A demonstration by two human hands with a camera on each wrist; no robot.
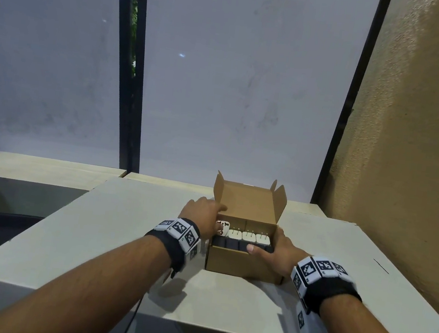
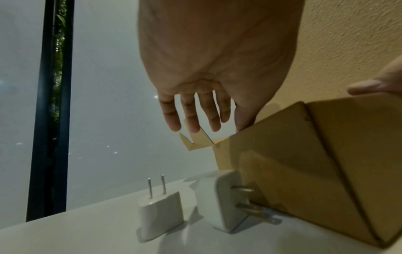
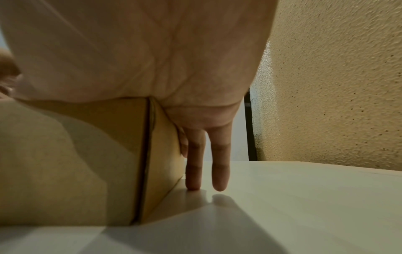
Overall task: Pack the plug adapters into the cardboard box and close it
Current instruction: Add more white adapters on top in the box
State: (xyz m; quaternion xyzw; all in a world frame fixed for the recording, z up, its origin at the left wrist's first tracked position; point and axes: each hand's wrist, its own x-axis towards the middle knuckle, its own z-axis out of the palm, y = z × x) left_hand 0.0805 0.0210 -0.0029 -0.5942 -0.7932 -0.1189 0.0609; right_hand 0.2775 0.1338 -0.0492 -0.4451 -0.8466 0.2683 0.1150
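Straight-fingered left hand and right hand rest against the brown cardboard box — brace it firmly while adding two loose white plug adapters.

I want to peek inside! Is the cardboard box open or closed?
Open. The cardboard box has its lid standing up at the back, and adapters show inside.

Two plug adapters sit left of box.
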